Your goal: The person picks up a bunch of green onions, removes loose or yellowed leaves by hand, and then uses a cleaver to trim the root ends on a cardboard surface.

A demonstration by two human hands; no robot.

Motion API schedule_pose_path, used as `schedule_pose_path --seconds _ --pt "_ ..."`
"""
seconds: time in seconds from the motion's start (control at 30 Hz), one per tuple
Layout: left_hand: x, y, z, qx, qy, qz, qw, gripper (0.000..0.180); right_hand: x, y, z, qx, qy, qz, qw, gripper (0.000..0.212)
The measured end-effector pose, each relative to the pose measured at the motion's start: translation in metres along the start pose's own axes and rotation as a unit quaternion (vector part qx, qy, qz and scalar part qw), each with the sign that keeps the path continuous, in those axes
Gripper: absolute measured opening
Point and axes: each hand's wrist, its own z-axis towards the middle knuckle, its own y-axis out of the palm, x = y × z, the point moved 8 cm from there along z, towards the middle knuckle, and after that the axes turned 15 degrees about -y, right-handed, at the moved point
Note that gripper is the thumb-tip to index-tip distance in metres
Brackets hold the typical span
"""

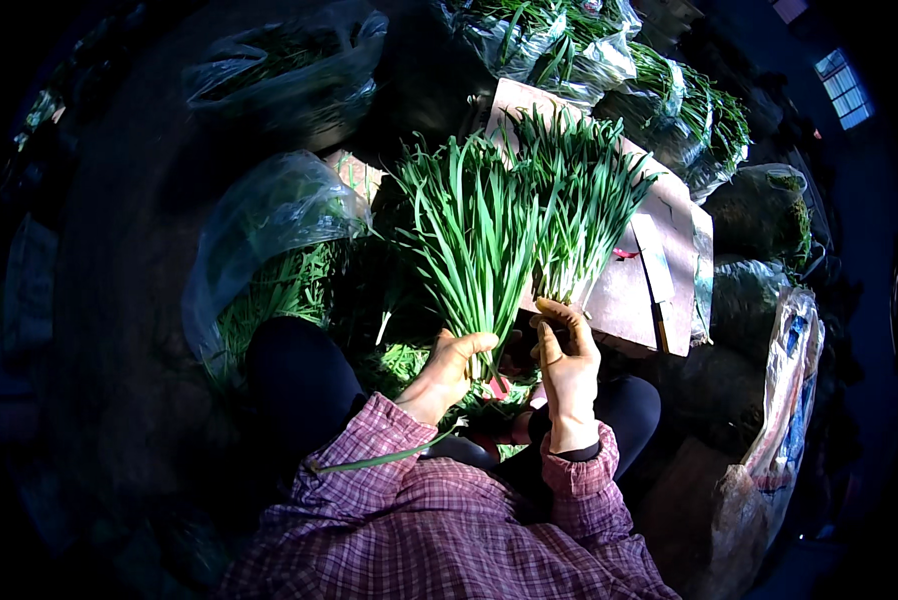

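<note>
My left hand [447, 372] is closed around the pale lower ends of a bunch of garlic chives [474, 230], whose long green leaves fan upward. To its right my right hand [569, 375] is raised, with its thumb and forefinger curled toward each other close to the stems. Whatever lies between those fingertips is too small to make out. Just behind it, a second bunch of chives [581, 215] rests on a pale board [674, 245], its whitish stem ends pointing toward me. A loose green leaf [384, 460] lies across my left sleeve.
A flat, pale strip with a dark end, perhaps a knife [653, 262], lies on the board. Clear plastic bags of greens stand at the left [269, 205], far left [289, 80] and far right [669, 110]. A crumpled woven sack [774, 420] stands at the right. Cut leaves litter the floor between my knees.
</note>
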Motion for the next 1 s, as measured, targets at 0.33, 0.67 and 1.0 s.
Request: schedule_pose_path --seconds 0.33,0.67,1.0 --pt "-0.027 -0.019 0.018 -0.019 -0.069 -0.033 0.997 0.038 -0.032 0.071 0.097 -0.272 -0.128 -0.186 0.936 0.035" --pt "-0.014 -0.017 0.000 0.058 -0.099 -0.028 0.993 0.011 -0.017 0.093 0.101 -0.347 -0.317 -0.381 0.796 0.027" --pt "-0.012 -0.010 -0.014 0.118 -0.102 -0.030 0.987 0.020 -0.049 0.022 0.142 -0.021 -0.350 -0.398 0.848 0.010"
